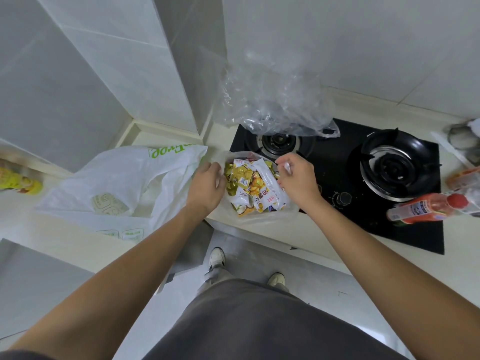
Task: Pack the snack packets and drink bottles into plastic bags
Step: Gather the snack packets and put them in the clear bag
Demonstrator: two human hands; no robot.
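A clear plastic bag (270,216) sits on the counter's front edge, filled with several yellow and white snack packets (255,187). My left hand (207,185) grips the bag's left rim. My right hand (296,180) pinches a twisted bit of the bag's right rim between its fingers. A red drink bottle (426,206) lies on its side at the right, on the stove's corner. A yellow-green bottle (19,181) lies at the far left of the counter.
A white shopping bag with green print (117,183) lies open on the counter at the left. A crumpled clear bag (272,105) stands behind, over the left burner of the black gas stove (337,172). More packets (465,178) sit at the right edge.
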